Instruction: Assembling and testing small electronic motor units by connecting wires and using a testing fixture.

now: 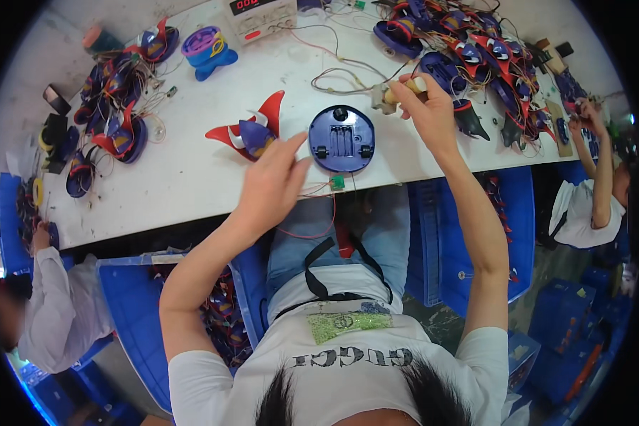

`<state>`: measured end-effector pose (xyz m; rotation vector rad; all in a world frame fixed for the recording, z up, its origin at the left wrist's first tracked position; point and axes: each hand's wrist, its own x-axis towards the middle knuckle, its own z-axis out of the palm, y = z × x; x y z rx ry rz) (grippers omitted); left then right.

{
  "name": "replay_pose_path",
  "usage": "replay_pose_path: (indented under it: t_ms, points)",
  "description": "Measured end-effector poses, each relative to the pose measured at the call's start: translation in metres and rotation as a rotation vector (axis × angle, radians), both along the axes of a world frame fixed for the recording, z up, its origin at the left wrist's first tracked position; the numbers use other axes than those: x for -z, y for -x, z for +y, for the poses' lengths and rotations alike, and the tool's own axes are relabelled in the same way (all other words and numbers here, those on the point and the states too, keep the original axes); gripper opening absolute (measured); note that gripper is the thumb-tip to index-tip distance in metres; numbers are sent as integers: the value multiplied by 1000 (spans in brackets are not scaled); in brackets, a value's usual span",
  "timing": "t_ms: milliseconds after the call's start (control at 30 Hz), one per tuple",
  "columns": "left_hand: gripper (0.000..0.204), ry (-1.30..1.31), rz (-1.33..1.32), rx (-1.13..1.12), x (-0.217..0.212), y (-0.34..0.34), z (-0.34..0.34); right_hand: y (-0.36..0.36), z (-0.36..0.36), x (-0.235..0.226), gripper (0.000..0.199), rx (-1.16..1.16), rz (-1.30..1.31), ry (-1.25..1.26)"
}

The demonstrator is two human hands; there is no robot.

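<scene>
Two bare hands work over a white table (192,177). Left hand (273,186) hovers above the table edge, fingers loosely spread, forefinger stretched toward the round blue base (341,139) and ending just beside its left rim; whether it touches I cannot tell. That base lies flat near the table's front edge, underside up, with an open battery bay in the middle, a small wheel at each side and a dark knob at the top. Thin red wires (318,213) run from under it down over the table edge to a small green board (337,183). Right hand (426,106) is raised behind and to the right of the base, fingers closed around a small yellowish tool (405,89) whose tip points left toward a pale part (380,99) with wires. Left of the base lies a red and blue winged shell (252,131), apart from it. Piles of similar red and blue shells sit at the far right (476,57) and at the left (113,106) of the table. A white power supply (260,18) with a red display stands at the far edge, a purple and blue toy (207,50) near it. Blue crates (131,319) stand below the table. Another person sits at each side: one in a white sleeve (57,298) at left, one at right with a hand (591,117) on the table's end.
</scene>
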<state>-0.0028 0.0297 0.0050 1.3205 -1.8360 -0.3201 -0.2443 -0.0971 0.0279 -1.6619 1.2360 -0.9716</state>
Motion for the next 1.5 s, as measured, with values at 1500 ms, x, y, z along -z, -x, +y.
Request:
replay_pose_path:
  t_ms: [1500]
  points:
    - [21,-180,-9,-144,22,-25,129,-33,99,61,29,-397,656,830]
